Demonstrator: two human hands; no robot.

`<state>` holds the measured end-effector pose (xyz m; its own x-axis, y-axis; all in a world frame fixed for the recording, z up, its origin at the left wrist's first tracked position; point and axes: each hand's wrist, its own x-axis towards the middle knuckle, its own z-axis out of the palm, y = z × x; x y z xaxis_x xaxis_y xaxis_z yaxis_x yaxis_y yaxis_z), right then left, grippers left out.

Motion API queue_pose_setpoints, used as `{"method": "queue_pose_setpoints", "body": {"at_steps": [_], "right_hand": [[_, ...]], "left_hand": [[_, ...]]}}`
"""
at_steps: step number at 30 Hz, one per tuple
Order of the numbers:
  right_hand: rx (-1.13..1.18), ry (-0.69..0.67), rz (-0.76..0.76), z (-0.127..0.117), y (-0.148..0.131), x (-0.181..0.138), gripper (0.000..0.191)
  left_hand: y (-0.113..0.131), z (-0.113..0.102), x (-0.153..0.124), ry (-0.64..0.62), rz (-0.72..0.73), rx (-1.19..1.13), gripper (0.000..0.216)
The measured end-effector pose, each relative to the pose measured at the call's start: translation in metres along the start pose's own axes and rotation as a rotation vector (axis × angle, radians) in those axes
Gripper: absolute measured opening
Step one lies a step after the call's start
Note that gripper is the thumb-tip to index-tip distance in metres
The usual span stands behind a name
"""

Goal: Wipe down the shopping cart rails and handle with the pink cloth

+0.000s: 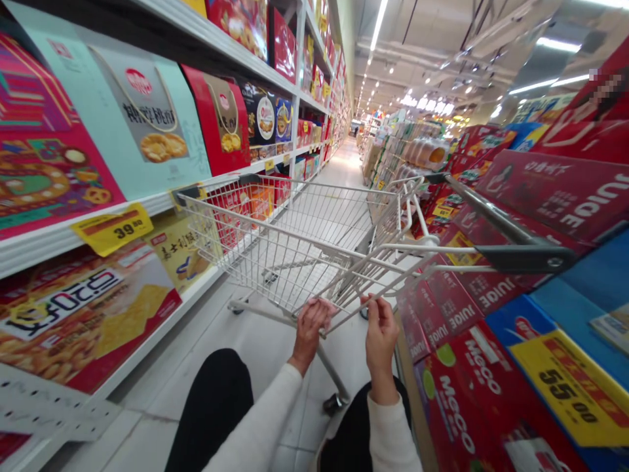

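Observation:
A wire shopping cart stands in a supermarket aisle in front of me, its basket holding nothing and its black handle up at the right. My left hand is closed on a small pink cloth and presses it against the lower back edge of the basket. My right hand pinches a wire of the cart's rear frame just to the right of the cloth. My knees in black trousers show below both hands.
Shelves of boxed biscuits and gift packs with a yellow price tag line the left. Stacked red juice cartons and blue boxes crowd the right. The tiled aisle runs ahead.

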<state>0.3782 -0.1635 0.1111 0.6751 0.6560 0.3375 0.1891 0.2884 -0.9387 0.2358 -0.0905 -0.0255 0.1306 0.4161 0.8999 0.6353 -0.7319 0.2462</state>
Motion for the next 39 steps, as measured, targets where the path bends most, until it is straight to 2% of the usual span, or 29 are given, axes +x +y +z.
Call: {"method": "queue_pose_setpoints", "body": {"at_steps": [5,8,14,17,20,24,30,33,39], "right_hand": [[-0.029,-0.005,-0.022,0.0,-0.005,-0.002,0.035],[-0.038,0.001,-0.022,-0.001,-0.007,-0.003,0.036],[-0.03,-0.009,0.015,-0.002,-0.002,0.0,0.038],[-0.015,-0.007,0.006,-0.002,-0.002,0.0,0.039],[-0.014,0.003,-0.008,0.0,-0.004,-0.001,0.037],[-0.033,0.0,-0.008,-0.001,-0.006,-0.002,0.037],[-0.03,-0.014,-0.001,-0.003,-0.006,-0.003,0.038],[-0.053,-0.026,-0.013,-0.004,-0.008,-0.002,0.037],[-0.03,-0.038,-0.024,-0.004,-0.006,-0.002,0.035]], "left_hand": [[-0.005,0.0,0.016,0.01,-0.103,-0.138,0.039],[-0.004,0.005,0.015,-0.017,-0.395,-0.377,0.024],[0.003,-0.003,0.007,-0.064,-0.898,-0.837,0.038],[0.004,-0.008,0.007,-0.074,-1.039,-1.02,0.04],[0.004,-0.006,-0.003,-0.012,-1.03,-0.905,0.039],[0.011,0.008,-0.016,0.089,-0.906,-0.654,0.034],[0.031,0.032,0.002,-0.031,-0.764,-0.645,0.024],[0.034,0.026,0.002,-0.098,-0.741,-0.651,0.024],[0.032,0.004,-0.01,-0.113,-0.769,-0.627,0.024]]}}
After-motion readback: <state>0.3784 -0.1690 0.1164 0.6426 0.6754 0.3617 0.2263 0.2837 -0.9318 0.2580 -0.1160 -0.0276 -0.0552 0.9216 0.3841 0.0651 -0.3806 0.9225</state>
